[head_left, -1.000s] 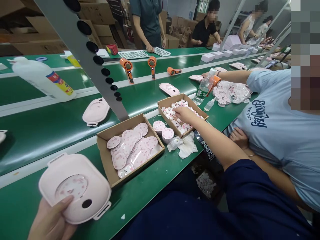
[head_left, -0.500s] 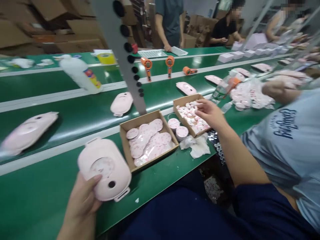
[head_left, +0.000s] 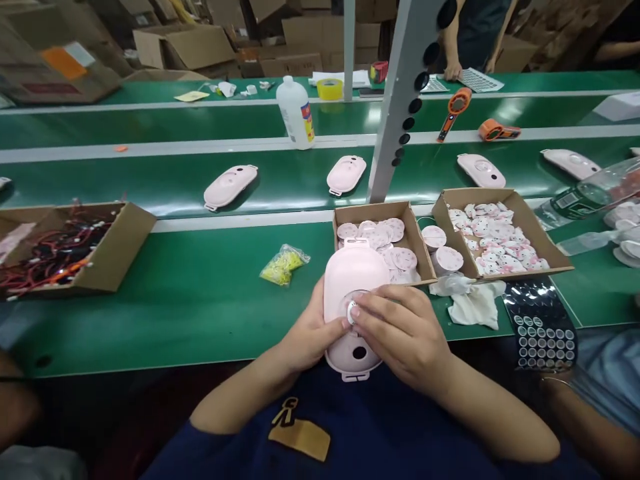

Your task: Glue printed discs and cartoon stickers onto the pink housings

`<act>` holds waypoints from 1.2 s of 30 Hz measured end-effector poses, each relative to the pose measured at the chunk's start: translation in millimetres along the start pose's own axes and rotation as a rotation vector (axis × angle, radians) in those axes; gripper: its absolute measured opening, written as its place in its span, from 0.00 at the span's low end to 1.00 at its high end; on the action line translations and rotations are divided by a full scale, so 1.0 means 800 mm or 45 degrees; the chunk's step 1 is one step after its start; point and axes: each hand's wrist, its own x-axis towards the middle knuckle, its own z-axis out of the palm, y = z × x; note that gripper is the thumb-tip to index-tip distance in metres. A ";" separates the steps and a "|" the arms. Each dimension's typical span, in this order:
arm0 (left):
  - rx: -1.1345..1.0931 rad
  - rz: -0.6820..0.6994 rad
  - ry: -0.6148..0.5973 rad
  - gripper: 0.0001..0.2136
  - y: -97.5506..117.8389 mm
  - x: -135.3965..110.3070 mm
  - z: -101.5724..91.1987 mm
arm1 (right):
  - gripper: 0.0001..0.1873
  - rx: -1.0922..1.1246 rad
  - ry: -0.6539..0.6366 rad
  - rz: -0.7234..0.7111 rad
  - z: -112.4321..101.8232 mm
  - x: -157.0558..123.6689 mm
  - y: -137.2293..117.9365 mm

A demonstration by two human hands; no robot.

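Observation:
A pink plastic housing [head_left: 351, 280] with a round recess and a dark hole is held upright over my lap at the table's near edge. My left hand [head_left: 309, 331] wraps its left side, fingers closed on it. My right hand [head_left: 400, 331] rests on its front, fingertips pinching a small round sticker [head_left: 351, 311] against the recess. Right behind the housing stands a cardboard tray [head_left: 414, 235] of large round pink stickers. To its right is a second tray [head_left: 533, 215] with small round pink stickers.
Several pink housings [head_left: 229, 185] lie on the green conveyor belt [head_left: 150, 180] behind. A box of red wires [head_left: 113, 257] stands left, a yellow bag [head_left: 283, 264] in the middle, a white cloth [head_left: 473, 303] and a backing sheet [head_left: 543, 327] right. A grey post [head_left: 400, 100] rises behind the trays.
My view swung left. My right hand left the small-sticker tray and came onto the housing. My left hand brought the housing from the left to the middle in front of me.

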 end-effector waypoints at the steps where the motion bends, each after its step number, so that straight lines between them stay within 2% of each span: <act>1: -0.020 -0.003 -0.040 0.40 -0.001 -0.002 0.000 | 0.18 -0.009 -0.014 0.007 -0.001 0.000 0.001; 4: -0.086 -0.016 -0.108 0.42 0.000 -0.006 0.003 | 0.16 -0.077 -0.033 0.013 -0.009 -0.003 -0.002; 10: -0.112 -0.011 -0.108 0.39 0.005 -0.007 0.011 | 0.09 -0.168 -0.066 -0.013 -0.014 -0.006 -0.010; 15: -0.104 -0.024 -0.096 0.38 0.005 -0.007 0.014 | 0.12 -0.078 -0.086 0.060 -0.011 -0.010 -0.010; 17: -0.104 -0.021 -0.109 0.38 0.006 -0.008 0.014 | 0.18 0.000 0.000 0.133 -0.007 -0.015 -0.009; 20: -0.099 0.006 -0.074 0.41 0.008 -0.011 0.013 | 0.37 0.245 0.122 0.410 0.005 -0.025 -0.006; 23: -0.056 0.049 -0.010 0.44 0.005 -0.012 0.010 | 0.49 0.740 -0.055 0.697 0.018 -0.035 -0.006; 25: -0.023 0.078 -0.014 0.44 0.002 -0.013 0.007 | 0.49 1.095 -0.131 0.849 0.026 -0.037 -0.009; 27: 0.001 0.123 -0.028 0.45 -0.002 -0.012 0.005 | 0.48 1.376 -0.076 0.962 0.032 -0.037 -0.013; 29: 0.018 0.143 -0.025 0.44 -0.005 -0.012 0.004 | 0.47 1.541 0.012 1.011 0.035 -0.036 -0.017; 32: 0.038 0.139 0.014 0.44 -0.006 -0.011 0.006 | 0.45 1.579 0.092 1.003 0.038 -0.035 -0.022; 36: 0.088 0.144 0.087 0.43 -0.007 -0.010 0.010 | 0.44 1.491 0.119 0.975 0.041 -0.039 -0.025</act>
